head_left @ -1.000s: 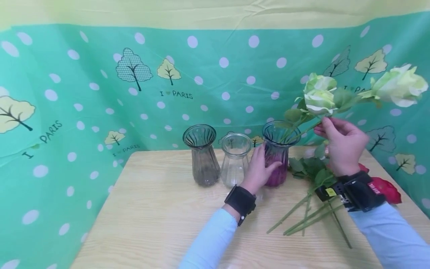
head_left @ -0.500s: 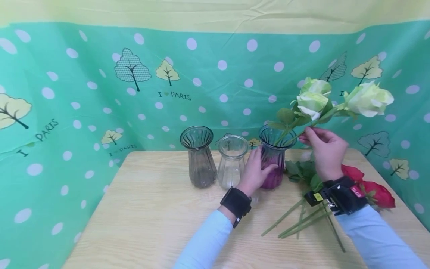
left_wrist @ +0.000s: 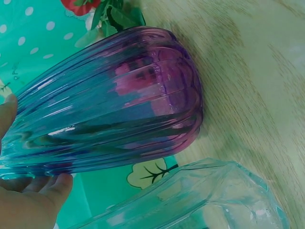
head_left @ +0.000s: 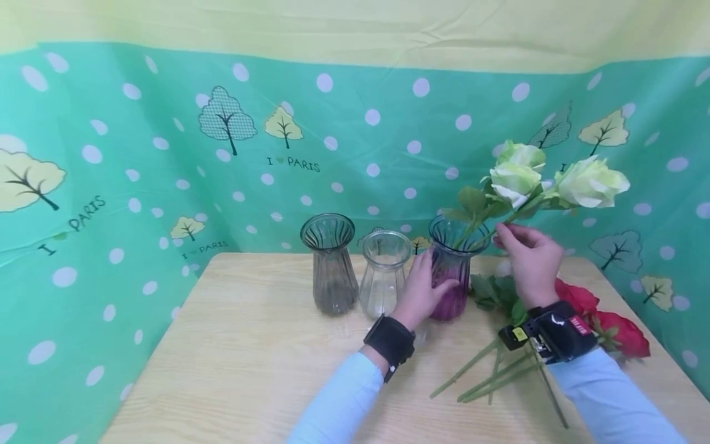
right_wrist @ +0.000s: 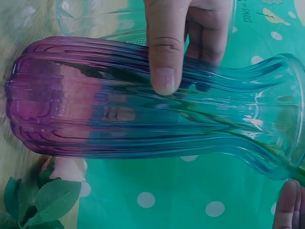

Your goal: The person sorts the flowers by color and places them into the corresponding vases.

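My left hand (head_left: pixel 421 290) holds a ribbed glass vase (head_left: pixel 452 287), purple at the base and blue toward the flared rim, with thumb and fingers on opposite sides. The vase (left_wrist: pixel 119 100) stands upright on the table. Just right of its rim, my right hand (head_left: pixel 529 259) pinches the green stem of a pale green-white rose. Two such blooms show above: a left rose (head_left: pixel 516 176) and a right rose (head_left: pixel 590 182). Green stems (right_wrist: pixel 214 119) run down inside the vase in the right wrist view. Which stem belongs to which bloom is hard to tell.
A clear glass vase (head_left: pixel 385 271) and a grey glass vase (head_left: pixel 333 265) stand to the left. Right of the purple vase lie red roses (head_left: pixel 624 333) with leaves and several cut stems (head_left: pixel 466 370) on the wooden table (head_left: pixel 238 357). A green dotted cloth (head_left: pixel 360 154) hangs behind.
My right hand has moved left and down toward the vase rim, bringing the white-green roses lower and closer over it. My left hand keeps its hold on the vase.
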Available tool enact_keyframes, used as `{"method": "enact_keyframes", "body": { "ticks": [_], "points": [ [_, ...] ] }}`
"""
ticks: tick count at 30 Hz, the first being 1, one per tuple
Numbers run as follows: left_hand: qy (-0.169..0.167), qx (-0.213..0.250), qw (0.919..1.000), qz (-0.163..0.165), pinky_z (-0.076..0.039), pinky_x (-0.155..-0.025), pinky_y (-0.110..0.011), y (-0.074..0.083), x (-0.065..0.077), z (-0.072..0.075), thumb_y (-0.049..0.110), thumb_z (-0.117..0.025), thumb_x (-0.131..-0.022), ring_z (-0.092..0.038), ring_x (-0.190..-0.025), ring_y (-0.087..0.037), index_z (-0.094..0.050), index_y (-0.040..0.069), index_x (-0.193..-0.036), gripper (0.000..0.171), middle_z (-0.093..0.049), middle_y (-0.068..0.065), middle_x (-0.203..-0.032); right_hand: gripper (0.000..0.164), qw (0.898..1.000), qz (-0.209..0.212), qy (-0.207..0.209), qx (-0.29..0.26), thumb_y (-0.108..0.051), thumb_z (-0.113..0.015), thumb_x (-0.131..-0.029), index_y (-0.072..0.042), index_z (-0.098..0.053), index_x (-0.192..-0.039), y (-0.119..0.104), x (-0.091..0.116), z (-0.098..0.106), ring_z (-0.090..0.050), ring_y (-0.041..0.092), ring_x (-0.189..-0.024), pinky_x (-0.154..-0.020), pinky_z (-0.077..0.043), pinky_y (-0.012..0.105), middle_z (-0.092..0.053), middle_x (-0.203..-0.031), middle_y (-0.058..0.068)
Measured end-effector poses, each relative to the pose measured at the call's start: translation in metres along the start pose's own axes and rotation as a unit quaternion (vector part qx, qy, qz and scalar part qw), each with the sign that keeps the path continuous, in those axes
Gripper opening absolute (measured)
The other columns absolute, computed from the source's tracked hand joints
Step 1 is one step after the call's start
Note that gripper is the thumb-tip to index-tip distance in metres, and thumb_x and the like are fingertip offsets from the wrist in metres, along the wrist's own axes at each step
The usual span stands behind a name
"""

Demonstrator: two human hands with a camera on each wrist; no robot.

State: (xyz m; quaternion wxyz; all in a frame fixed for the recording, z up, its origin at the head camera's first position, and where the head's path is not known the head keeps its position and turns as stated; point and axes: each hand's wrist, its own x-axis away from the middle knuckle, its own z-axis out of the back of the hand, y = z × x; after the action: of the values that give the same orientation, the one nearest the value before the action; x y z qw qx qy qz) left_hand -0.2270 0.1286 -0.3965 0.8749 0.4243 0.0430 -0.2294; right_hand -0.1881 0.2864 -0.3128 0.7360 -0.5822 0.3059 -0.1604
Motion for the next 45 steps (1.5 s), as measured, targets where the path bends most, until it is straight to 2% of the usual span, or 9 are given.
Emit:
{"method": "enact_keyframes", "body": {
  "ticks": [3,10,14,19,22,29,37,45],
  "points": [
    [-0.001,-0.001,1.0,-0.002,-0.035,-0.112,-0.031,-0.001,0.001,-0.002,0.043,-0.063,-0.085,-0.041,-0.133,-0.022,-0.026,0.005,-0.146,0.08,-0.039,-0.011,-0.145,0.037,1.0,-0.012,-0.002,0.024,-0.03,-0.07,-0.084,-0.002,-0.068,-0.107,0.004,0.002,-0.001,-0.063,-0.005,-0.066,-0.064,-0.049,0.007,-0.064,-0.067,-0.025],
    [0.002,-0.001,1.0,-0.008,-0.036,-0.111,-0.031,-0.002,0.001,-0.003,0.042,-0.063,-0.086,-0.042,-0.132,-0.022,-0.027,0.004,-0.146,0.08,-0.04,-0.011,-0.144,0.04,0.998,-0.035,-0.023,0.04,-0.036,-0.07,-0.083,-0.005,-0.068,-0.107,0.011,0.004,-0.003,-0.061,-0.004,-0.066,-0.065,-0.047,0.009,-0.063,-0.066,-0.024],
    [0.003,-0.004,0.9999,-0.012,-0.036,-0.111,-0.031,-0.003,0.001,-0.003,0.042,-0.062,-0.086,-0.042,-0.132,-0.023,-0.027,0.003,-0.145,0.079,-0.04,-0.012,-0.143,0.039,0.999,-0.03,-0.021,0.038,-0.037,-0.071,-0.082,-0.008,-0.068,-0.108,0.012,0.005,-0.004,-0.061,-0.003,-0.068,-0.064,-0.047,0.011,-0.063,-0.07,-0.023],
    [0.007,-0.009,0.9998,-0.016,-0.036,-0.111,-0.03,-0.005,0.0,-0.003,0.044,-0.062,-0.086,-0.043,-0.131,-0.023,-0.028,0.004,-0.145,0.079,-0.041,-0.011,-0.143,0.02,1.0,-0.003,0.007,-0.001,-0.03,-0.074,-0.08,-0.014,-0.07,-0.091,0.01,0.004,-0.004,-0.061,-0.001,-0.065,-0.063,-0.048,0.01,-0.064,-0.068,-0.021],
    [0.008,-0.012,0.9998,-0.016,-0.036,-0.111,-0.03,-0.005,0.0,-0.003,0.044,-0.061,-0.086,-0.043,-0.132,-0.023,-0.028,0.004,-0.145,0.079,-0.04,-0.011,-0.143,0.012,1.0,-0.001,0.011,-0.012,-0.029,-0.074,-0.08,-0.019,-0.068,-0.081,0.009,0.005,-0.004,-0.06,-0.002,-0.063,-0.06,-0.047,0.011,-0.063,-0.063,-0.02],
    [0.003,-0.01,0.9998,-0.017,-0.037,-0.111,-0.031,-0.005,0.001,-0.003,0.043,-0.062,-0.086,-0.043,-0.131,-0.023,-0.027,0.004,-0.145,0.08,-0.04,-0.011,-0.143,0.019,0.999,-0.008,-0.002,0.042,-0.034,-0.071,-0.082,-0.021,-0.062,-0.071,0.011,0.004,-0.003,-0.058,0.0,-0.061,-0.054,-0.041,0.016,-0.059,-0.059,-0.022],
    [0.004,-0.01,0.9998,-0.015,-0.037,-0.11,-0.031,-0.003,0.002,-0.002,0.043,-0.061,-0.086,-0.043,-0.132,-0.022,-0.027,0.005,-0.145,0.079,-0.04,-0.01,-0.144,0.024,0.998,0.008,-0.01,0.055,-0.034,-0.071,-0.082,-0.019,-0.061,-0.067,0.013,0.001,-0.005,-0.048,0.006,-0.056,-0.051,-0.033,0.021,-0.053,-0.054,-0.017],
    [0.0,-0.003,1.0,-0.007,-0.036,-0.112,-0.03,-0.003,0.0,-0.002,0.043,-0.061,-0.086,-0.041,-0.133,-0.022,-0.027,0.003,-0.145,0.08,-0.038,-0.01,-0.145,0.024,0.998,0.01,-0.02,0.066,-0.037,-0.072,-0.081,-0.02,-0.063,-0.068,0.011,0.001,-0.007,-0.051,0.007,-0.055,-0.044,-0.031,0.022,-0.054,-0.054,-0.017]
  ]
}}
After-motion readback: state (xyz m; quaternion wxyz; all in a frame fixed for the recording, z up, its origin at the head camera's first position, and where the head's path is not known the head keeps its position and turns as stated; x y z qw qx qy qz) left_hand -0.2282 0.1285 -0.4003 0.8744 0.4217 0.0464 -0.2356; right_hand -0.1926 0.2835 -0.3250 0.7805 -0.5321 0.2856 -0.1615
